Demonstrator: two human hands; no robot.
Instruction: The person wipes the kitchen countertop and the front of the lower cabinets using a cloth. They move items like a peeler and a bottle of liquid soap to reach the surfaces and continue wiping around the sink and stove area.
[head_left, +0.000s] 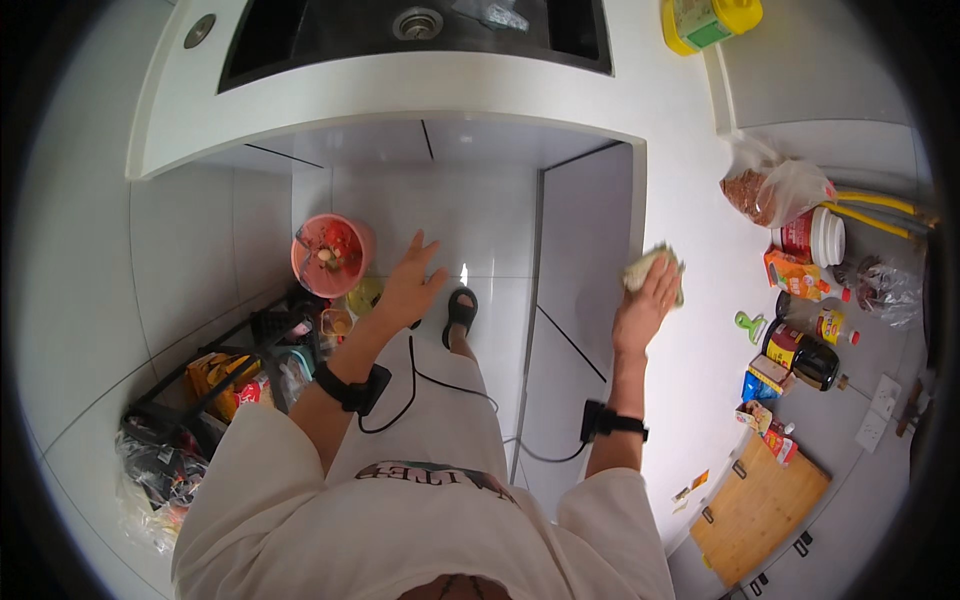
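Note:
My right hand (645, 307) presses a pale, folded cloth (651, 271) onto the white countertop (686, 360), near its inner edge. Its fingers lie across the cloth. My left hand (411, 286) hangs in the air over the floor, fingers spread and holding nothing. Beside it, to the left, stands a pink waste bin (369, 251) with scraps inside. Both wrists wear black straps with small boxes and cables.
A dark sink (337, 30) lies ahead, with a yellow container (709, 22) at its right. Along the right wall stand bagged food, a white-lidded tub (825, 237), a dark sauce bottle (814, 361) and a wooden cutting board (761, 510). A black rack (180, 375) holds packages at left.

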